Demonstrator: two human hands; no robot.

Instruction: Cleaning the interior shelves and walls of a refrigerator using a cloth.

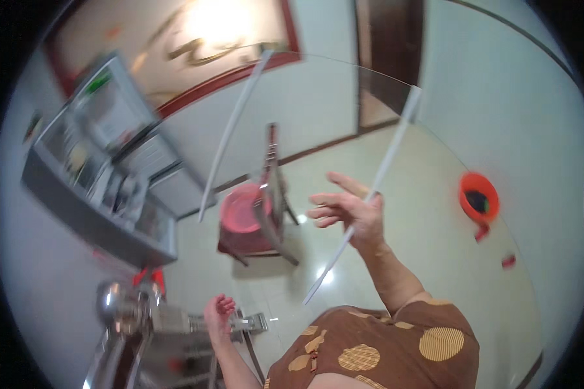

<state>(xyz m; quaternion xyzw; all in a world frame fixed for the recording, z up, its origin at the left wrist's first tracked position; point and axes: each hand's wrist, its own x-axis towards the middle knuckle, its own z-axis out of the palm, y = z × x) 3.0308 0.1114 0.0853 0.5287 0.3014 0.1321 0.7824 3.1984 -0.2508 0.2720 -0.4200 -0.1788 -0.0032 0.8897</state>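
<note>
A clear pane with two white edge strips stands tilted before me; its left strip [231,129] runs over the wall and its right strip [394,138] crosses my right hand [348,209]. That hand is raised with its fingers spread to the left, the strip lying over its palm near the thumb. Whether it grips the strip cannot be told. Lower down, my left hand [219,313] is loosely curled, with nothing seen in it, beside a metal railing [175,318].
A chair [277,233] bears a pink basin [243,209]. An orange-red bucket [486,187] with dark contents stands at the right wall, small red things near it. At left is a grey shelf unit [92,214] holding various items. A doorway [392,53] and a framed picture [224,80] are behind.
</note>
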